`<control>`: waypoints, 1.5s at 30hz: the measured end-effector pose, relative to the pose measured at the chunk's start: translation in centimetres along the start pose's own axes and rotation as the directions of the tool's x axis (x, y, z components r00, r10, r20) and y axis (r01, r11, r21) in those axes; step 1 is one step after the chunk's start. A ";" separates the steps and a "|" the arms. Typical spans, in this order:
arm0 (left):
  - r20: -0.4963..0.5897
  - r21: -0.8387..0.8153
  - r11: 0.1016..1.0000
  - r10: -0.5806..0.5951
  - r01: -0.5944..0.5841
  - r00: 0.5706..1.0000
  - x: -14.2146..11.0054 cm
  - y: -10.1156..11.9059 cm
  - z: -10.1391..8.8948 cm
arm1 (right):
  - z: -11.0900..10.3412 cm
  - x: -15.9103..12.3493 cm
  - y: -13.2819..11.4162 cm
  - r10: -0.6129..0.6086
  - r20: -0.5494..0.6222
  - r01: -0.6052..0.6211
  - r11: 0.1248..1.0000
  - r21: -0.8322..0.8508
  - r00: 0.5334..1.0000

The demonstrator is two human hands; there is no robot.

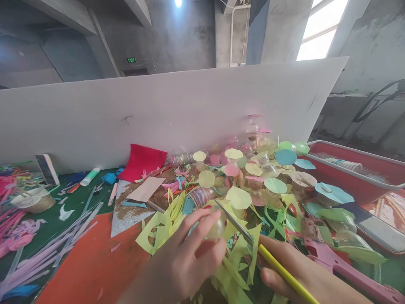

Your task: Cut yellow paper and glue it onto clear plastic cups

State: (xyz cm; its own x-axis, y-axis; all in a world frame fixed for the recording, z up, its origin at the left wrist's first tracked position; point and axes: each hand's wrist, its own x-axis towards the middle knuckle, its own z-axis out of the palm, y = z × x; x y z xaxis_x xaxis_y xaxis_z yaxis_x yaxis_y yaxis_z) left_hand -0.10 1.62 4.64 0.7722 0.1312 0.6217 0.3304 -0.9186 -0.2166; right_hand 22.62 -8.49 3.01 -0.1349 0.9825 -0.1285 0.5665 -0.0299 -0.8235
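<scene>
My left hand point(180, 257) grips a small clear plastic ball point(217, 226) in its fingertips. My right hand point(292, 270) is shut around a long yellow handle point(284, 270), and its thin metal blade point(236, 220) reaches toward the ball, close to it or touching. Ragged yellow-green paper scraps point(158, 232) lie beneath and around both hands. Beyond them stands a heap of clear plastic domes point(262, 166) with pastel paper discs. A pink plastic tool point(341, 266) lies to the right of my right hand.
A tall white board point(158, 118) stands behind the cluttered green work surface point(66, 211). A red tray point(351, 169) with a grey rim sits at right. At left are a phone point(47, 169), red felt point(142, 162), an orange sheet point(88, 261) and pink strips point(22, 261).
</scene>
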 end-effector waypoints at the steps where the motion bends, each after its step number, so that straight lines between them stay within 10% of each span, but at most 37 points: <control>1: 0.011 -0.006 1.000 0.003 -0.003 1.000 0.1 -0.1 -0.2 | 0.0 0.1 0.0 0.011 -0.011 -0.011 1.000 -0.008 1.000; 45: 0.140 -0.116 0.981 0.169 -0.153 0.976 -0.4 -1.8 -0.7 | 0.5 0.3 0.6 0.013 -0.075 -0.011 1.000 0.023 0.997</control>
State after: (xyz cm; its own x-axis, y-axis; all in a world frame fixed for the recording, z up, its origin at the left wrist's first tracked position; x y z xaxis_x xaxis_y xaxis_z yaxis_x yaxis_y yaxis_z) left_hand -1.41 2.96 5.33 0.8849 0.0250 0.4651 0.1431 -0.9649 -0.2203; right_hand 22.57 -8.26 2.20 -0.0667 0.9930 -0.0973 0.5488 -0.0450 -0.8348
